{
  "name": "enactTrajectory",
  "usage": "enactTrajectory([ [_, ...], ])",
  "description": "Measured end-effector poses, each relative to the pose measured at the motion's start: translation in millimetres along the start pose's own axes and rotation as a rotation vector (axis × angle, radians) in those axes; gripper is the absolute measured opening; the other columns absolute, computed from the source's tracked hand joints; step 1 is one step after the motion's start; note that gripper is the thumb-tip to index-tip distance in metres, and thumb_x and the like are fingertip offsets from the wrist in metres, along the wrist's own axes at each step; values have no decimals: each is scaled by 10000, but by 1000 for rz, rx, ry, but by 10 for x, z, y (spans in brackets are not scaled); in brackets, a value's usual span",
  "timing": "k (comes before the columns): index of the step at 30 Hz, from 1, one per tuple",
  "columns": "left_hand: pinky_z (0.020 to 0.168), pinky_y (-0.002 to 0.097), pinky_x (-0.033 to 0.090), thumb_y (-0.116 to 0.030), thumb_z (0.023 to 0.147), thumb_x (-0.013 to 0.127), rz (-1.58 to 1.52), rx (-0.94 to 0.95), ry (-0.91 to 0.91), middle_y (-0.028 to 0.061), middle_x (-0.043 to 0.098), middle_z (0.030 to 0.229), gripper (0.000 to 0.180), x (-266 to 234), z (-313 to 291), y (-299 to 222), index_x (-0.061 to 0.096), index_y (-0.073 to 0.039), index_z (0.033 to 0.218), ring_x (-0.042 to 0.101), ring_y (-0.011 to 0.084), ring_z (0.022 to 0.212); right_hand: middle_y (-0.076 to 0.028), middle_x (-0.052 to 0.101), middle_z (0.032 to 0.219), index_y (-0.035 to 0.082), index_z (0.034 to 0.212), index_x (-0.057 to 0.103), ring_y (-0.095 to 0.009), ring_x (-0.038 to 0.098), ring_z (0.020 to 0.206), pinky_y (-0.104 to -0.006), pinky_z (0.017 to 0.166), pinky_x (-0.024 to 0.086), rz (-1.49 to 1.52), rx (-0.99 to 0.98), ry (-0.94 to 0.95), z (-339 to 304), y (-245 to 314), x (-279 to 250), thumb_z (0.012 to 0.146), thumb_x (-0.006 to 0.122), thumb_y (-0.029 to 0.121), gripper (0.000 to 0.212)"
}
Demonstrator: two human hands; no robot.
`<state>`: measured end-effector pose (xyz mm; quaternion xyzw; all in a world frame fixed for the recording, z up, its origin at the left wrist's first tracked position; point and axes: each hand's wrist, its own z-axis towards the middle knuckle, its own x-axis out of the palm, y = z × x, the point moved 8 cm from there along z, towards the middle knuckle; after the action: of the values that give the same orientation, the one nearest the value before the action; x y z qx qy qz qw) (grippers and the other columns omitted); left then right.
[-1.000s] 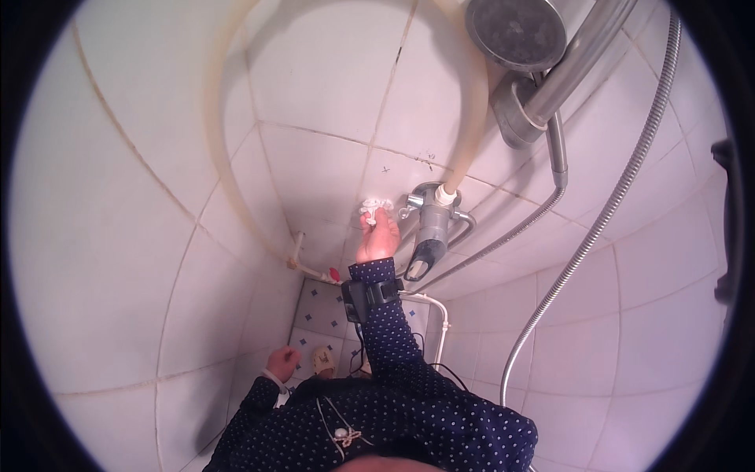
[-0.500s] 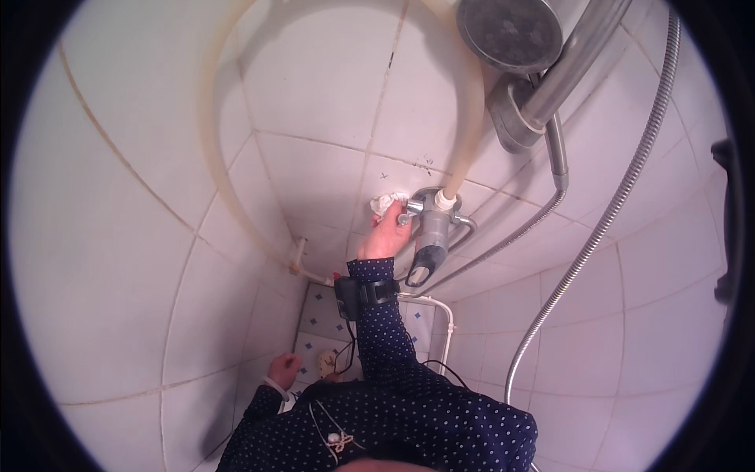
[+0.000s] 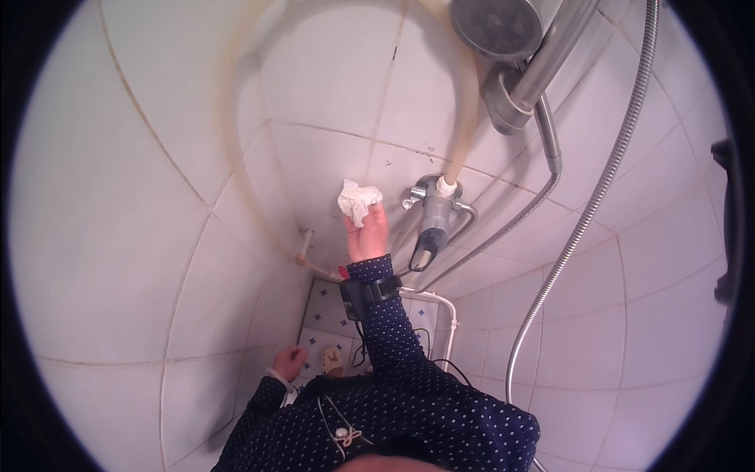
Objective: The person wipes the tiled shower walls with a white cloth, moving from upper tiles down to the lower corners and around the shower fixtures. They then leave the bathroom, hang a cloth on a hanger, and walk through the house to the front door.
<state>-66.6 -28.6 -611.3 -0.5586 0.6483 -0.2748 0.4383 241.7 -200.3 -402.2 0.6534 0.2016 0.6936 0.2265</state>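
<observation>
A crumpled white cloth or tissue (image 3: 359, 202) is gripped in the fingers of my right hand (image 3: 368, 236), which is raised in front of the tiled wall. Just right of that hand, apart from it, is the metal shower mixer tap (image 3: 434, 216) on the wall. A pale yellowish hose (image 3: 464, 134) joins its top through a white fitting and loops up and left. My left hand (image 3: 291, 361) hangs low at the left, fingers loosely curled, with nothing visible in them. It is nearest to the left wall.
A round shower head (image 3: 497, 27) and its metal rail (image 3: 556, 55) are at upper right. A ribbed metal shower hose (image 3: 586, 220) hangs down the right side. Low on the wall run white pipes (image 3: 451, 315). A slipper (image 3: 333, 361) shows on the blue-patterned floor tiles.
My right hand has moved left, away from the tap's side, bringing the white cloth or tissue with it. My left hand stays low. The whole view has shifted slightly.
</observation>
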Motion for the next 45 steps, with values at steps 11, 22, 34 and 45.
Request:
enactTrajectory([
  [11,667,242,477,-157,899,613,-52,139,-26,22,630,736,149,-19,83,-366,638,-12,873,577,87,690,-50,615,968,40,1127,508,-121,575,794,-252,592,459,-147,21,268,-216,356,634,974,514,158,194],
  [22,655,247,487,-147,894,603,46,168,-85,32,637,735,152,-135,29,-167,637,-2,865,594,97,683,-113,580,893,30,917,605,-272,593,792,-380,650,484,-1210,-1191,-293,53,853,962,825,636,3,101],
  [34,632,245,483,-140,891,601,47,179,-194,32,641,723,151,-372,-78,-1,638,-3,839,593,92,661,-107,489,764,56,814,597,-302,535,649,-414,554,418,-1475,-1171,-161,64,435,975,829,655,74,62],
  [45,674,241,481,-164,894,613,-77,71,-104,21,645,751,167,-207,-214,108,646,0,896,592,95,698,-131,604,831,30,888,652,-298,610,778,-383,671,495,-1254,-704,118,33,-260,847,837,630,62,63],
])
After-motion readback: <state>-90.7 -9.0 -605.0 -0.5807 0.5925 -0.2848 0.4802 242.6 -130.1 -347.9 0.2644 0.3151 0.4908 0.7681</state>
